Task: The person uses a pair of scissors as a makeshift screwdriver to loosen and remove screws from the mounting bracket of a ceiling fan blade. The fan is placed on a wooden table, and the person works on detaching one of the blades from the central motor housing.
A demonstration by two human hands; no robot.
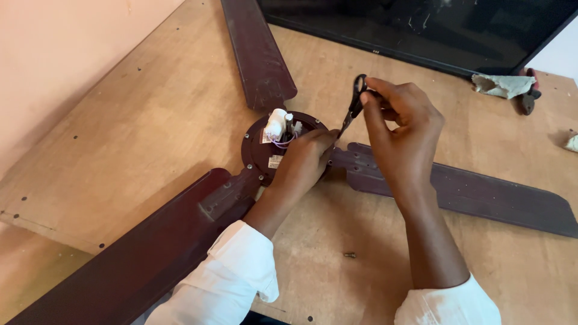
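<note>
At fan hub (271,157), mid-counter (150,120): left hand (304,161) pressed on hub's right rim, fingers curled, gripping it. Right hand (402,135) just right of hub, clenched around black scissors (354,109), tips angled toward hub wires (282,142).

Hub (265,153): your left hand (304,159) covers its 3 o'clock side; white capacitor (276,123) and wires crowd the top.
Blades: dark blades at 12 (257,54), 4 (469,192) and 8 o'clock (150,253) fence your paths.
Open board (150,120): bare wood from 9 to 11 o'clock lets you pass.
Near edge: a loose screw (350,255) lies at 5 o'clock.
Far side: dark screen (421,30) blocks 1 o'clock.
</note>
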